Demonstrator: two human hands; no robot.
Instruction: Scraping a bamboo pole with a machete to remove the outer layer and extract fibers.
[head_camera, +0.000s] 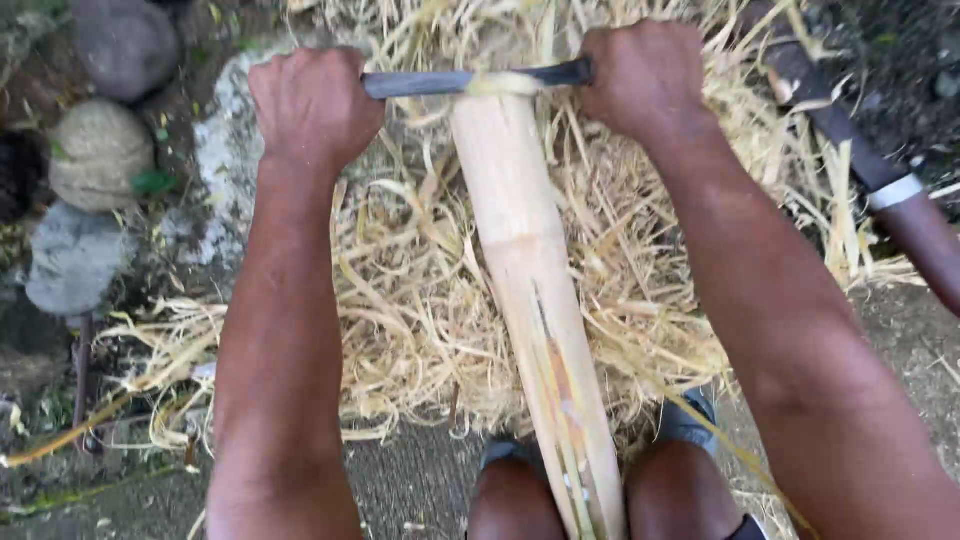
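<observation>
Left hand (315, 100) and right hand (645, 75) were each closed around one end of a dark blade (470, 80) laid crosswise over the pale bamboo pole (530, 290) between them, apparently for even two-handed scraping, shavings (400, 320) lying beneath.

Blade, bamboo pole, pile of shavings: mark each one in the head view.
blade (420, 83), head view, on the bare dark metal beside the left hand.
bamboo pole (520, 220), head view, on its peeled pale shaft.
pile of shavings (400, 320), head view, on strips left of the pole.
</observation>
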